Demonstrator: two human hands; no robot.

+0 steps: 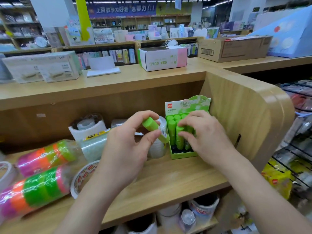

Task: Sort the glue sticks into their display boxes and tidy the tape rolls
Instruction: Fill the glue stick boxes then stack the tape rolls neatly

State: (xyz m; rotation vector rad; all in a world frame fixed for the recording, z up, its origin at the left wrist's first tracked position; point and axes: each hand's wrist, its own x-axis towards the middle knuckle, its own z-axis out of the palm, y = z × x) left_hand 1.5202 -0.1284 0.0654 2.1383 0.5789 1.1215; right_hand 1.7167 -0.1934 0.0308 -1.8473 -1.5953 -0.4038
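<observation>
Hemmed in far right by the side panel (pixel 244 119), left by tape rolls (pixel 157 150) — bare shelf board (pixel 168 179) on the near side of the display box (pixel 182 156). Gripping a loose glue stick (pixel 150 125), tilted, in the left hand (pixel 128 146); pinching upright boxed glue sticks (pixel 172 130) with curled fingers of the right hand (pixel 202 137).

At frame centre, the left hand (pixel 128 146) pinches a green glue stick (pixel 154 130), tilted. Just right, the right hand (pixel 204 137) grips sticks standing in a green display box (pixel 184 155) on the wooden shelf (pixel 168 179).
</observation>
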